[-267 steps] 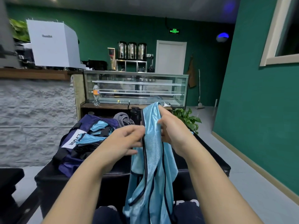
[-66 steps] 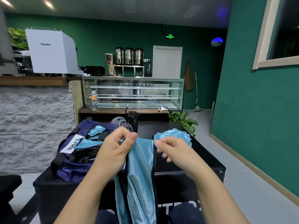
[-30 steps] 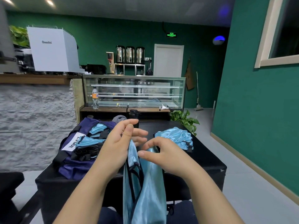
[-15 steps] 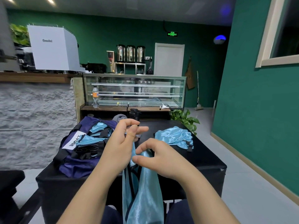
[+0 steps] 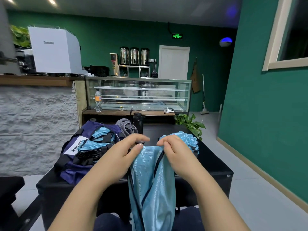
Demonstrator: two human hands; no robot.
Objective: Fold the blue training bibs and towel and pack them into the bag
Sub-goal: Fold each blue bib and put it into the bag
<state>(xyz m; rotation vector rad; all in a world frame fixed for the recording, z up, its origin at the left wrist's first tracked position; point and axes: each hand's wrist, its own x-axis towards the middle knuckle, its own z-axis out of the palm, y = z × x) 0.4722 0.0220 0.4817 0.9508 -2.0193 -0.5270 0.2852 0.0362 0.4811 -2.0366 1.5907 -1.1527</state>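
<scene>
A light blue training bib with dark trim hangs down in front of me over the table's near edge. My left hand pinches its top left edge and my right hand pinches its top right edge, a short gap between them. A navy duffel bag lies open at the left of the black table, with folded blue bibs inside. Another crumpled blue bib lies on the table behind my right hand. A grey towel sits behind the bag.
A black bottle stands at the table's far side beside the towel. Behind it are a glass display case and a potted plant. A stone counter wall runs on the left, a green wall on the right.
My hands have drawn apart at the bib's top edge, spreading the cloth between them. Half a second ago they were close together over the bunched top.
</scene>
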